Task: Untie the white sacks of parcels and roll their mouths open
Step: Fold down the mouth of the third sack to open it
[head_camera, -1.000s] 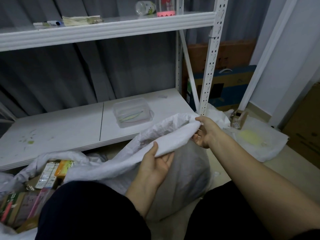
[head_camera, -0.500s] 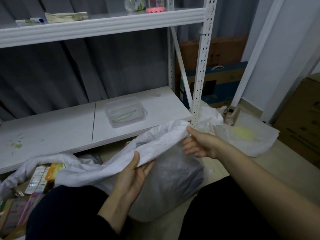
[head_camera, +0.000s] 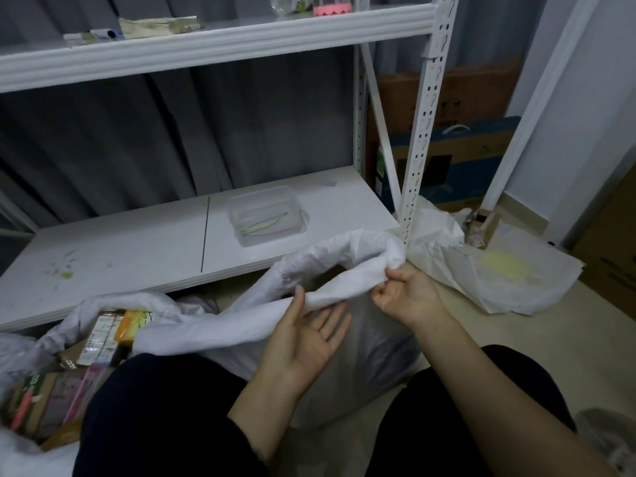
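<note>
Lower centre: left hand (head_camera: 303,342) palm up, fingers straight, grip released, only cradling the rolled rim of the white sack (head_camera: 371,356), which stands on the floor (head_camera: 516,339). Just beyond, right hand (head_camera: 407,297) has its grip pinched on that rim. Likely risk: a one-sided pull unrolls the cuff or tips the sack. Lower left, second sack (head_camera: 113,299) gapes, parcels (head_camera: 106,333) showing. Shelf (head_camera: 137,242) behind.

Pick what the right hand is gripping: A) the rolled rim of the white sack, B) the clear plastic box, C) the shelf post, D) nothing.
A: the right hand pinches the white sack at its rolled rim, beside the shelf post but not on it.
</note>
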